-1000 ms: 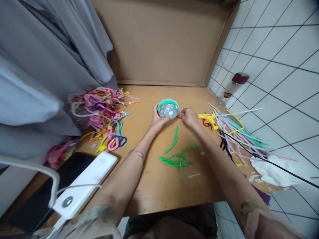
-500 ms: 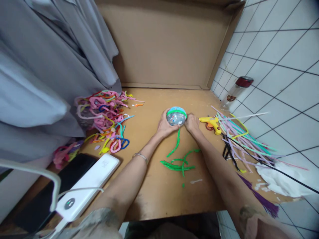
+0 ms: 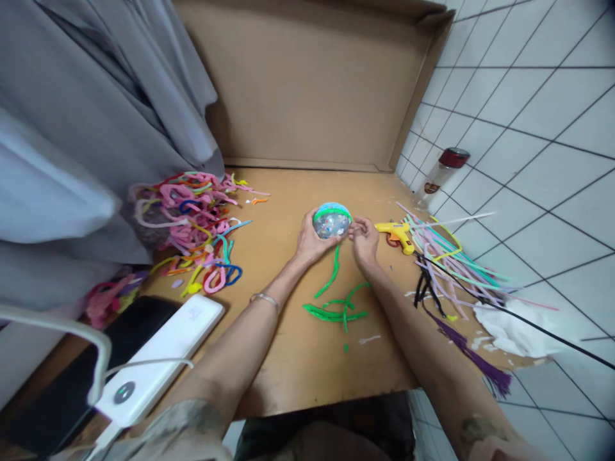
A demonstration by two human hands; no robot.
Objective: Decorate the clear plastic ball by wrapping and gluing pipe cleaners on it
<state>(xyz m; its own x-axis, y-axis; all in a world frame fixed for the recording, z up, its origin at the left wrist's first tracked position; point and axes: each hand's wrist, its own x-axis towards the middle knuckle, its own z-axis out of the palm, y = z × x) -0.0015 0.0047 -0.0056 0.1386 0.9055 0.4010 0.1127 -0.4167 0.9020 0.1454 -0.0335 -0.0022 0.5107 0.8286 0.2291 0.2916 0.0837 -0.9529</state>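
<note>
White square-tiled wall (image 3: 538, 128) flanks our smooth brown tabletop (image 3: 298, 371). Between its centre and far edge, our left hand (image 3: 312, 241) curls its fingers around a shiny, green-banded ball (image 3: 331, 226); our right hand (image 3: 364, 237) bends its fingers just beside it, gripping anything or not, we cannot tell.

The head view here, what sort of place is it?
Probably a small craft corner, perhaps in a home: a yellow glue gun, a tangled heap of colorful pipe cleaners and green strips all lie on one brown tabletop.
</note>
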